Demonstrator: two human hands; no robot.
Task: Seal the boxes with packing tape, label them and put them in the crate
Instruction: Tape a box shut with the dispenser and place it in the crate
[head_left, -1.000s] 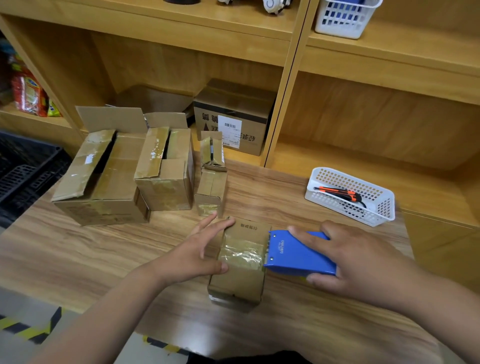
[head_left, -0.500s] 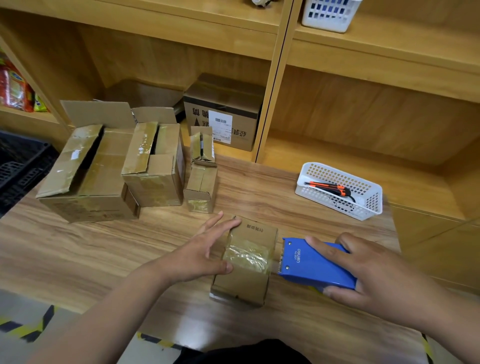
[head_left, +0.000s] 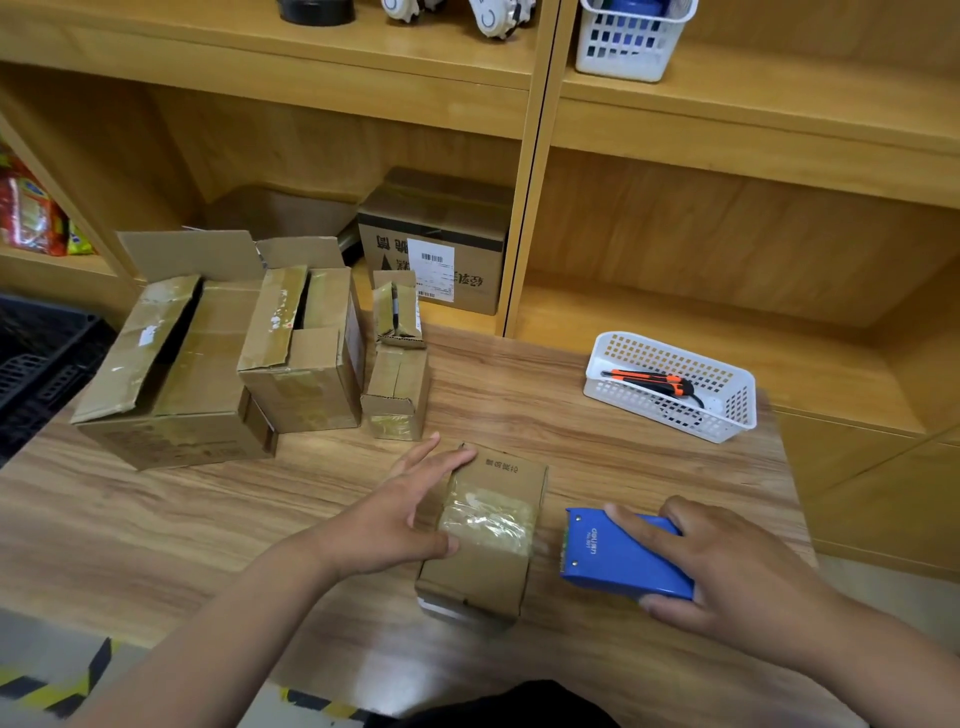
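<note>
A small cardboard box (head_left: 488, 566) lies on the wooden table (head_left: 597, 447) near its front edge, with a band of clear tape across its top. My left hand (head_left: 402, 512) rests flat against the box's left side, thumb on the tape. My right hand (head_left: 727, 566) grips a blue tape dispenser (head_left: 613, 558), which sits on the table a short gap to the right of the box. Three more boxes stand at the back left: a large one (head_left: 171, 374) with open flaps, a medium one (head_left: 306, 358) and a small one (head_left: 397, 384) with raised flaps.
A white basket (head_left: 727, 410) holding an orange utility knife (head_left: 654, 382) stands at the table's right rear. A black crate (head_left: 36, 358) sits off the left edge. Shelves behind hold a labelled carton (head_left: 436, 239) and another white basket (head_left: 631, 36).
My right hand has drawn the blue dispenser rightward, off the small box and onto the table. My left hand has stayed on the box.
</note>
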